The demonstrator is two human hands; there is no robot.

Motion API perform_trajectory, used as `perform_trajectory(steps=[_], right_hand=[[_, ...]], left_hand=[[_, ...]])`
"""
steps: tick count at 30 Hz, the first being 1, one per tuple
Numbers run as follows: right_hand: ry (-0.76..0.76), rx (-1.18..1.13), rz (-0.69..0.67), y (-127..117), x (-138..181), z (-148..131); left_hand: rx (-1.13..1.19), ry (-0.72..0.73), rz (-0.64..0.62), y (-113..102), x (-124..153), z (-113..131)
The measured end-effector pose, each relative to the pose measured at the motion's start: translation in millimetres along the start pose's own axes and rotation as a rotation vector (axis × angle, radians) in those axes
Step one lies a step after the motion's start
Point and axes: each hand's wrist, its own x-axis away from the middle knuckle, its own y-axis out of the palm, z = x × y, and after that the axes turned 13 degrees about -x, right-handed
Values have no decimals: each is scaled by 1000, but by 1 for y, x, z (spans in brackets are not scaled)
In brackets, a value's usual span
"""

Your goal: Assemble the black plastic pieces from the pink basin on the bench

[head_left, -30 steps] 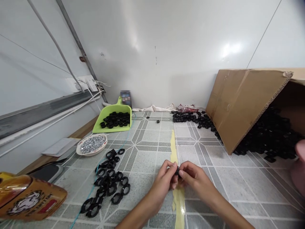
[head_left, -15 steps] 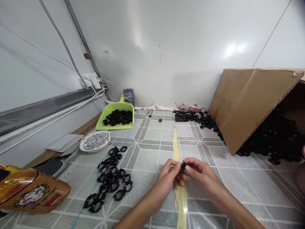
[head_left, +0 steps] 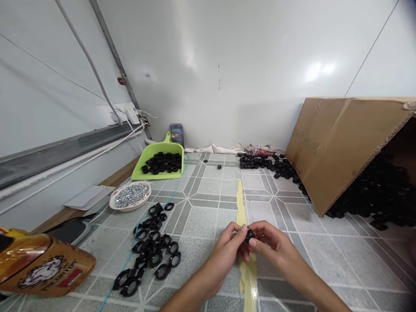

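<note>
Between the fingertips of both hands is a small round black plastic piece point(head_left: 249, 236), partly covered by the fingers. My left hand point(head_left: 230, 242) pinches it from the left, thumb on top. From the right, my right hand point(head_left: 271, 242) grips the same piece between thumb and fingers. Both hands are over a strip of yellow tape point(head_left: 249, 277) stuck to the tiled-pattern tabletop point(head_left: 201, 225). To the left of my hands lies a loose cluster of black plastic rings point(head_left: 156, 258).
A green dustpan point(head_left: 139, 175) holds black pieces, near a bowl point(head_left: 113, 206) of small silvery parts. An orange bottle point(head_left: 48, 264) lies at the left. On the right, a tipped cardboard box point(head_left: 312, 151) spills black pieces point(head_left: 373, 195). More black pieces point(head_left: 256, 162) line the back.
The black piece has been turned a little between my fingers, and my right fingers have shifted around it. The whole view has moved slightly.
</note>
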Motion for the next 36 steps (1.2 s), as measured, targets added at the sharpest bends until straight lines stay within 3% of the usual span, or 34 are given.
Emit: perform_trajectory(steps=[6,13,15,19,22,30,34,36], right_hand=[[-98,195,-8,-3,3,-11],[-319,537,-20,-3,10,2],[-295,575,18,-2,10,3],[-102,668,118,2,8,3],[13,604,111,4,7,3],[295,165,119,-17,3,1],[320,-41,-15,-14,-3,4],[315,-32,-9,-13,-4,5]], left_hand=[[7,-54,-30,-2,-1,2],[67,-102,-63,-4,0,6],[83,-101,-72,-4,0,6],[46,-96,-119,-2,0,5],[44,-106,-115,-1,0,4],[102,-93,-117,-2,-1,5],[83,-79,-108,-1,-2,3],[71,-73,-93,-1,-2,3]])
